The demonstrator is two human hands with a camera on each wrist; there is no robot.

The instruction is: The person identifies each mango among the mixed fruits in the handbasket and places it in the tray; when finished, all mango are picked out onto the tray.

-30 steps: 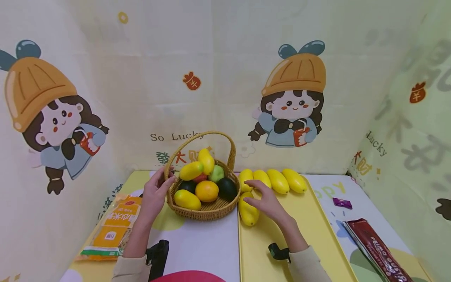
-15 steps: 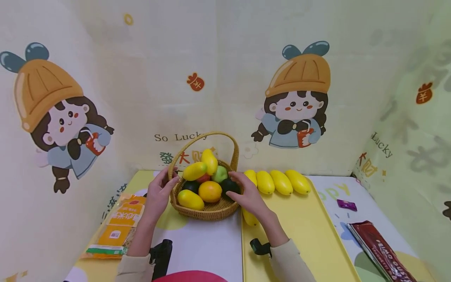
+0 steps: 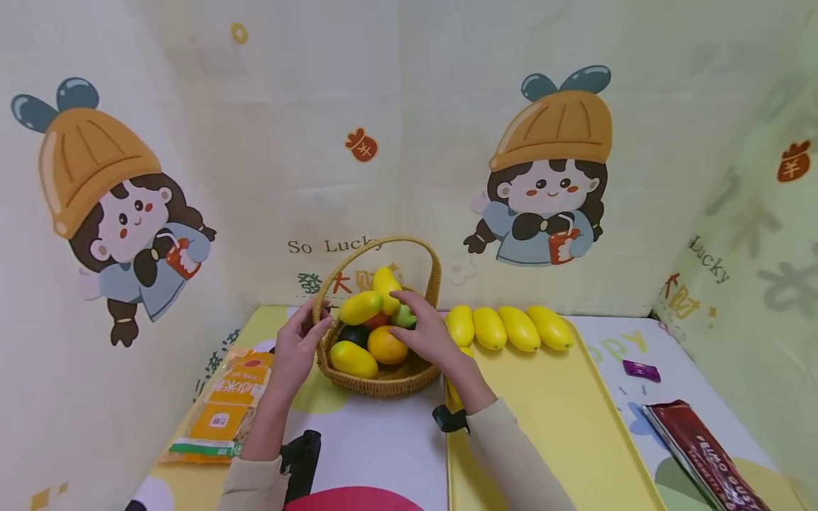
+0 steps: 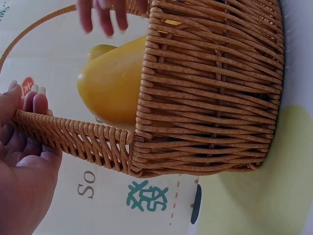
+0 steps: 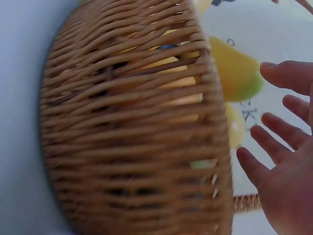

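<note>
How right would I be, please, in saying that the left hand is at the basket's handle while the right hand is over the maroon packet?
The right hand is not over the maroon packet: the head view shows it over the fruit in the basket. The left hand is indeed at the handle.

The right hand (image 3: 427, 333) has moved left. One second ago it was above the yellow fruit (image 3: 451, 394) at the near left of the tray (image 3: 543, 426). Now it is over the right side of the basket (image 3: 383, 387). Its fingers reach the green fruit (image 3: 404, 316), and its thumb is by the orange fruit (image 3: 385, 346). The hand now hides the dark fruit on the basket's right. The right arm now covers most of that near yellow fruit. The far row of four yellow fruits (image 3: 488, 328) now shows uncovered.
</note>
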